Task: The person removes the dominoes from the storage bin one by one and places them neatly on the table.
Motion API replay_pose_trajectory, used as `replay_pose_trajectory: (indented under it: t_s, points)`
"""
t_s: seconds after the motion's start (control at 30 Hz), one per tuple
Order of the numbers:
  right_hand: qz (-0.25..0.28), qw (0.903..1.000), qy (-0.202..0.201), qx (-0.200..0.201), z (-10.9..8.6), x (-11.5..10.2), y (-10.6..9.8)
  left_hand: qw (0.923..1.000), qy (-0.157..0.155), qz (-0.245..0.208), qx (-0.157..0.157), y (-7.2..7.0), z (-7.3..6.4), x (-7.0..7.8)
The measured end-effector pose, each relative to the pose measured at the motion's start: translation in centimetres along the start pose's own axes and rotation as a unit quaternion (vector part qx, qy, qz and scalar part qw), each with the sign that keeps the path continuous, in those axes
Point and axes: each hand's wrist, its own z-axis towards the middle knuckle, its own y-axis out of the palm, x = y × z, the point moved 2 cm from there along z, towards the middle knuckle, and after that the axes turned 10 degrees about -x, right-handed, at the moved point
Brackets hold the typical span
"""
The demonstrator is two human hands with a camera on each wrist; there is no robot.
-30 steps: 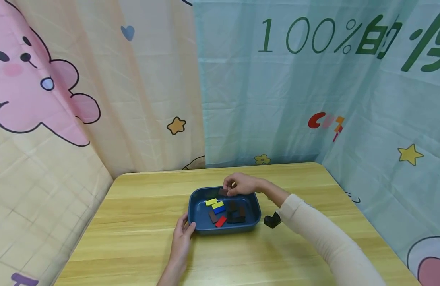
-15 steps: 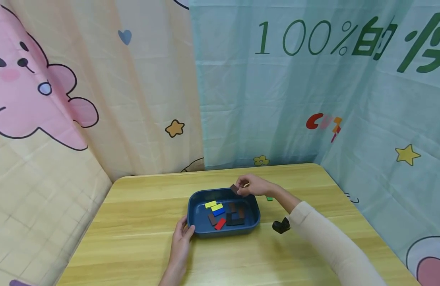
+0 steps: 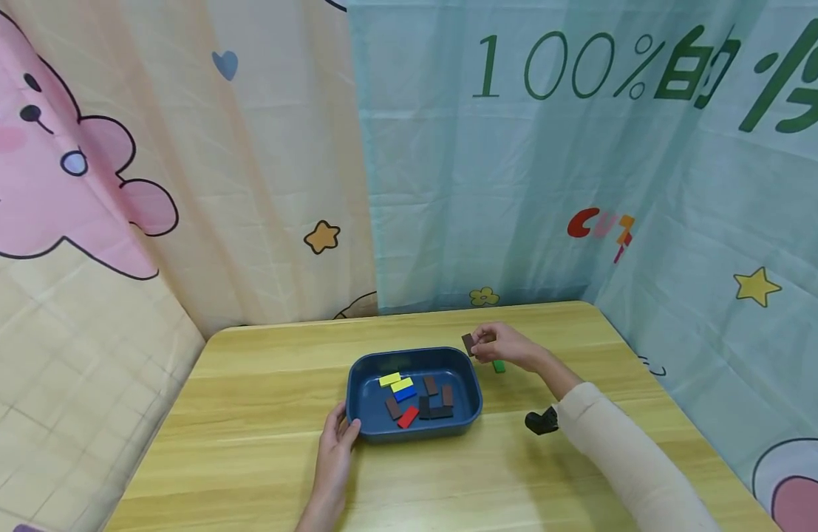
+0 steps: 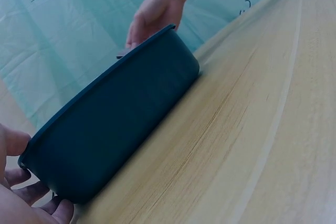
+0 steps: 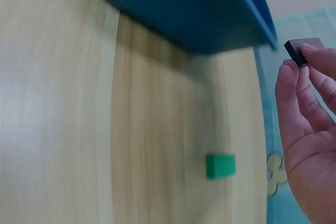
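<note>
Blue bin on a table, head view; left hand grips its near-left corner, probably to steady it, while right hand pinches a brown block near the far-right corner. Left wrist view: thumb at rim, fingertips against outer wall. Right wrist view: block between thumb and fingers, seemingly just off the rim; wood between bin and green block leaves sideways room.

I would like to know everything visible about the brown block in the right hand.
The brown block is small, flat and rectangular, dark brown with straight edges; its material cannot be told. The right hand pinches it between thumb and fingers, hiding part of it. It is held tilted above the table, near the far right corner of the tray; the right wrist view shows a gap between them.
</note>
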Motion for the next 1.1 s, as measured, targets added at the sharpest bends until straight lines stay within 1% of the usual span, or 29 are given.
replay_pose_trajectory:
  t_s: [0.23,0.4,0.57,0.7,0.8,0.97,1.1]
  points:
    - [0.024,0.9991,0.010,0.032,-1.1,2.0,-1.8,1.0000,0.001,-0.002,-0.001,0.0,0.1,0.1]
    - [0.019,0.9980,0.021,0.057,-2.2,3.0,-2.9,1.0000,0.002,-0.002,-0.003,0.0,0.1,0.1]
    - [0.000,0.9962,0.044,0.076,-3.3,3.9,-3.5,1.0000,0.003,-0.003,-0.002,0.0,0.0,0.1]
    - [0.006,0.9940,0.066,0.086,-4.0,4.8,-3.6,1.0000,-0.002,-0.002,-0.002,-0.1,-0.1,0.0]
    - [0.004,0.9905,0.088,0.105,-4.3,5.5,-3.7,1.0000,-0.003,-0.004,-0.004,-0.2,-0.1,-0.1]
    - [-0.049,0.9838,0.115,0.128,-4.6,6.7,-3.7,1.0000,0.000,-0.009,-0.002,-0.2,-0.1,-0.2]
    - [-0.098,0.9736,0.129,0.160,-4.7,7.0,-3.6,1.0000,0.003,-0.006,-0.002,-0.3,-0.1,-0.2]
